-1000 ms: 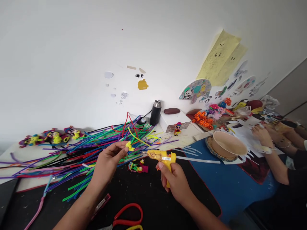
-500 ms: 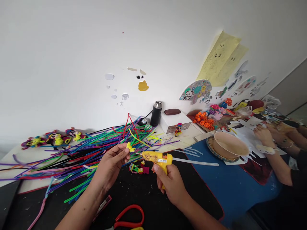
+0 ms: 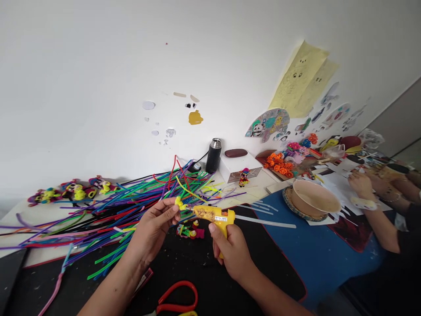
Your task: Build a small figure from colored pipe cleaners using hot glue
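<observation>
My left hand [image 3: 158, 226] pinches a small yellow fuzzy piece [image 3: 179, 203] between thumb and fingertips. A yellow hot glue gun [image 3: 212, 213] is gripped in my right hand [image 3: 232, 250], its nozzle pointing left at the yellow piece; whether the tip touches it I cannot tell. A clear glue stick [image 3: 266, 221] sticks out of the gun's back. Just below the nozzle, a small colourful figure [image 3: 187, 231] lies on the black mat [image 3: 184, 263]. Behind my left hand spreads a heap of coloured pipe cleaners [image 3: 125, 206].
Red-handled scissors [image 3: 179, 284] lie at the front edge. Several fuzzy figures [image 3: 79, 191] rest at the left. A black bottle [image 3: 213, 156] and white box [image 3: 238, 165] stand by the wall. At right are a pink bowl [image 3: 315, 197] and another person's hand [image 3: 360, 184].
The glue gun in my right hand has shifted slightly left, and its nozzle is closer to the yellow piece. The yellow piece appears turned a little in my left fingertips.
</observation>
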`<move>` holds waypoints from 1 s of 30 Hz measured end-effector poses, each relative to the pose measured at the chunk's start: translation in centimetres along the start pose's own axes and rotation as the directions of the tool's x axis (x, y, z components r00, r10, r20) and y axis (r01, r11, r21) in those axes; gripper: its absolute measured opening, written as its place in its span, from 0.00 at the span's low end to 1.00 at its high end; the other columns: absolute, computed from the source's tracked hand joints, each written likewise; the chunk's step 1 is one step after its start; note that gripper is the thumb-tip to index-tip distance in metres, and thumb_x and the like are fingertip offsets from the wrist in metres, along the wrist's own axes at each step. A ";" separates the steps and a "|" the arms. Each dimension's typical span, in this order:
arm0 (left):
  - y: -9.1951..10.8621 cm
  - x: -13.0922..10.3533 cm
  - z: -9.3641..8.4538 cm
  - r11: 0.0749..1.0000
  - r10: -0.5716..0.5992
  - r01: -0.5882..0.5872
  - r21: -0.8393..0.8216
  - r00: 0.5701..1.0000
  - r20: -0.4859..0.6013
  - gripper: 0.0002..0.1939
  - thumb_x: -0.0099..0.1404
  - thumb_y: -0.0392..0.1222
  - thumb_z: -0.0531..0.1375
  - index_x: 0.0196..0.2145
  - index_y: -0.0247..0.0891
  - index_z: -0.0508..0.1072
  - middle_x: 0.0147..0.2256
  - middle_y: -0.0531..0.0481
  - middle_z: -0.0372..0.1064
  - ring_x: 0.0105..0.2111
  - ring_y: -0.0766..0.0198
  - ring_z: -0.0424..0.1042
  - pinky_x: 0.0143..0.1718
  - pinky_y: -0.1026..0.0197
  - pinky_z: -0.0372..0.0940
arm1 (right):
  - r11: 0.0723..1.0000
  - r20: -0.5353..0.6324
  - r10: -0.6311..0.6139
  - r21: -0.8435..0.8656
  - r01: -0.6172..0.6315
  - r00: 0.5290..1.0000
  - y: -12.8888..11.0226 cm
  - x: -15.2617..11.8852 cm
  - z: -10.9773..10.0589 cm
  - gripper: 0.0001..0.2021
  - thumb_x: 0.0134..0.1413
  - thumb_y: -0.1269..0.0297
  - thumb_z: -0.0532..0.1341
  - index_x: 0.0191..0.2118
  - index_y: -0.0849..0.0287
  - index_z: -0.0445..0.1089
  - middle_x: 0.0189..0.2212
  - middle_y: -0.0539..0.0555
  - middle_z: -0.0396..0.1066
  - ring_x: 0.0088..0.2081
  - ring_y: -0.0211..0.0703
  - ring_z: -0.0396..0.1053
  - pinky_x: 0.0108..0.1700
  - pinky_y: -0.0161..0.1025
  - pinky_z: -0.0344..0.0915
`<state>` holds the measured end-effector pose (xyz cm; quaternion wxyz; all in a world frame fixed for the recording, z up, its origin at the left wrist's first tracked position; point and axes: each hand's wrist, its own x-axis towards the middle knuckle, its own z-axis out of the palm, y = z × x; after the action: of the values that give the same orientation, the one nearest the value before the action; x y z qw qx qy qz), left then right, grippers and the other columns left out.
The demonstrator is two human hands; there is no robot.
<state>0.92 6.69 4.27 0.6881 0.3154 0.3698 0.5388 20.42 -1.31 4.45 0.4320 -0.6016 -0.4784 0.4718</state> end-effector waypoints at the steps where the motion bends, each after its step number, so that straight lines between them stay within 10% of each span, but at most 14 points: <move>1: 0.0 0.0 0.0 1.000 -0.004 0.004 -0.009 1.000 0.003 0.21 0.44 0.44 0.82 0.34 0.34 0.83 0.23 0.51 0.73 0.24 0.68 0.69 0.25 0.68 0.65 | 1.000 -0.005 0.002 -0.003 -0.002 1.000 0.0 0.0 0.0 0.38 0.51 0.22 0.57 0.16 0.54 0.59 0.10 0.47 0.55 0.13 0.33 0.53 0.17 0.33 0.51; 30: -0.7 0.3 -0.4 0.964 -0.168 0.158 -0.214 0.986 -0.026 0.18 0.44 0.34 0.81 0.32 0.33 0.82 0.27 0.51 0.75 0.25 0.67 0.75 0.25 0.69 0.72 | 0.999 -0.051 0.001 0.035 0.001 0.999 0.5 0.4 0.3 0.38 0.52 0.22 0.57 0.15 0.53 0.58 0.10 0.47 0.54 0.13 0.33 0.53 0.17 0.34 0.47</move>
<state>0.97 6.82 3.38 0.7513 0.1970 0.3503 0.5235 20.26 -1.03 3.81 0.4547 -0.6058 -0.4589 0.4643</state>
